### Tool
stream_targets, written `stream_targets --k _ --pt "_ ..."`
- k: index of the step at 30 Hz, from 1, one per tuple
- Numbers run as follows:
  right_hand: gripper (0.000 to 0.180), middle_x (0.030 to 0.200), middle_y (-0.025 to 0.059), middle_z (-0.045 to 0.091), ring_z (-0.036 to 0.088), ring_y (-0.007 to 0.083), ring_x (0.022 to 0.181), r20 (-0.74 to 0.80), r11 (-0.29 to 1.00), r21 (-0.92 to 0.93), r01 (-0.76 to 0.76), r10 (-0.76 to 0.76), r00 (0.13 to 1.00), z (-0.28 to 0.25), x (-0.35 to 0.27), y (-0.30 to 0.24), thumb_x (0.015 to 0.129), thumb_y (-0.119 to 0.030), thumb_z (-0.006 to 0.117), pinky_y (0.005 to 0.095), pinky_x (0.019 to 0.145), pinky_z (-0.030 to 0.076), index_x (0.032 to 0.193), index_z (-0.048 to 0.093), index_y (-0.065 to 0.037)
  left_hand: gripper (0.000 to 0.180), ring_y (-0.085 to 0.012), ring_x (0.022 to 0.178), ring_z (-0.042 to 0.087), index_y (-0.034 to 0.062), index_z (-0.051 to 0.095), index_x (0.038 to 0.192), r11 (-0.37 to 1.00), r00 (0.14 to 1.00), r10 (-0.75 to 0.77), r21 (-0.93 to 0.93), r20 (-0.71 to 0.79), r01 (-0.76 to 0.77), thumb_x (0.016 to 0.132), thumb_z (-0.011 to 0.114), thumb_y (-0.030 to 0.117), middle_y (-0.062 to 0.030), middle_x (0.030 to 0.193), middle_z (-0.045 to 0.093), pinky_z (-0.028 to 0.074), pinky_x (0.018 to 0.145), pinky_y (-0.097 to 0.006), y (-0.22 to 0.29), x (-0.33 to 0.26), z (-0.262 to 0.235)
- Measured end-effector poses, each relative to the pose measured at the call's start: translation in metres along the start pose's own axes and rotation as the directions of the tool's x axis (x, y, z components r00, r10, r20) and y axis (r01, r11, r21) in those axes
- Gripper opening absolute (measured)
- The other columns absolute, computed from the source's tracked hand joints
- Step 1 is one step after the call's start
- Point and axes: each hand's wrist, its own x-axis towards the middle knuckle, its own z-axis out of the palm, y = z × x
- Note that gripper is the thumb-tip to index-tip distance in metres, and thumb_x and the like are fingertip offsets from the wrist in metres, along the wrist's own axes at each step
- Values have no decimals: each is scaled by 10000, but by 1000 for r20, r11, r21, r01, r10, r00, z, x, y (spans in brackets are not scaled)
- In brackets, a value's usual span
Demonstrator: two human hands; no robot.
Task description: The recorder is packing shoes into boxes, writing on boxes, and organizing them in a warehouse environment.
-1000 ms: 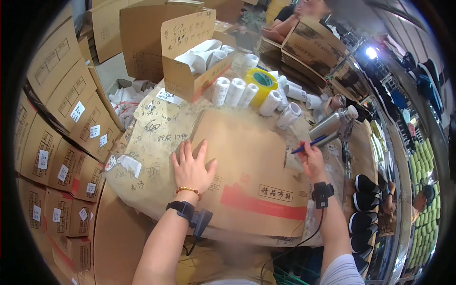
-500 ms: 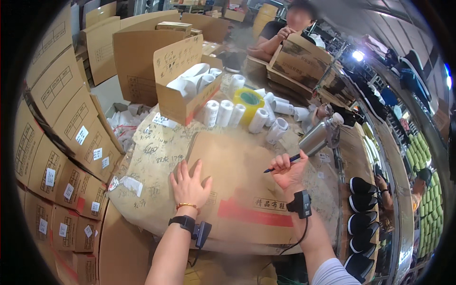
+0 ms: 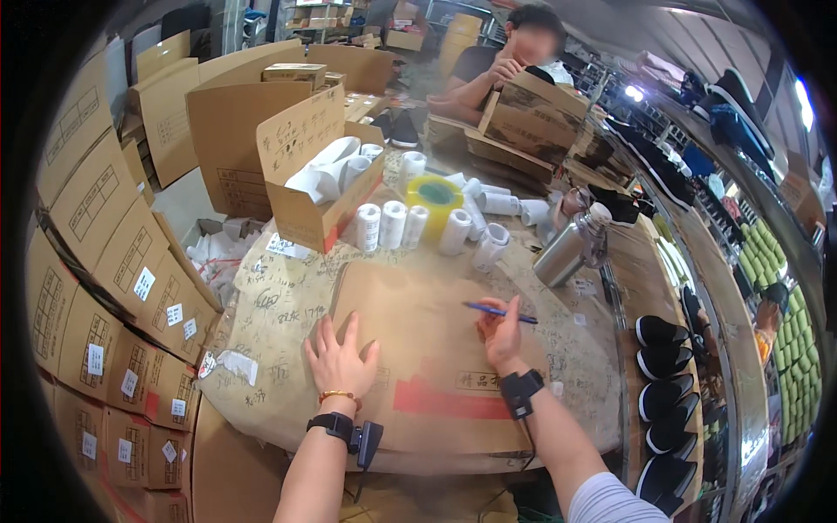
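Note:
A flat brown cardboard piece (image 3: 410,322) with a red printed band lies on the worktable in front of me. My left hand (image 3: 343,359) rests on its left edge with the fingers spread and nothing held. My right hand (image 3: 500,335) is over the cardboard's right part, fingers closed round a blue pen (image 3: 503,312). The pen points left, its tip apparently above the surface. Black straps with small devices sit on both wrists.
Label rolls (image 3: 394,224), a yellow tape roll (image 3: 433,206) and an open carton (image 3: 305,209) stand beyond the cardboard. A metal bottle (image 3: 571,248) is at right. Stacked cartons (image 3: 105,344) line the left; black shoes (image 3: 663,364) the right. A co-worker (image 3: 488,83) sits behind another box (image 3: 534,119).
My right hand has moved left over the cardboard, and the pen has turned in its fingers. My left hand stays on the cardboard. The whole view has shifted slightly.

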Motion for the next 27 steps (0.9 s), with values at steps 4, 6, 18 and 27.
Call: stream_targets --k 4,6,18,27 --pt "358 762 3 594 515 94 701 -76 927 -356 117 -154 985 -14 -4 19 953 -388 510 244 672 449 997 655 -64 630 -341 1326 309 216 403 1395 999 998 29 40 -49 -27 832 556 451 -201 1411 347 202 1089 -527 2 1 3" --pt "264 806 19 617 543 95 746 127 707 -655 267 -245 961 -20 -1 17 941 -300 549 249 678 460 1037 653 -77 628 -340 1324 313 217 404 1395 998 998 55 44 -41 -53 832 561 446 -200 1406 355 209 1087 -525 9 2 5" --pt "206 944 147 588 571 356 905 193 292 -866 407 -554 810 -65 -122 -58 854 -52 519 404 765 461 1057 550 -74 571 -361 1282 369 164 411 1388 988 995 91 126 -31 -86 868 574 335 -223 1381 383 306 1055 -462 6 2 12" --pt "366 1116 171 532 521 377 1038 252 261 -848 461 -567 785 -114 -138 -16 807 -56 581 425 866 442 1166 508 -60 618 -456 1202 423 11 444 1344 964 964 261 -72 50 -257 887 518 421 -287 1324 435 351 1021 -468 12 -14 -9"
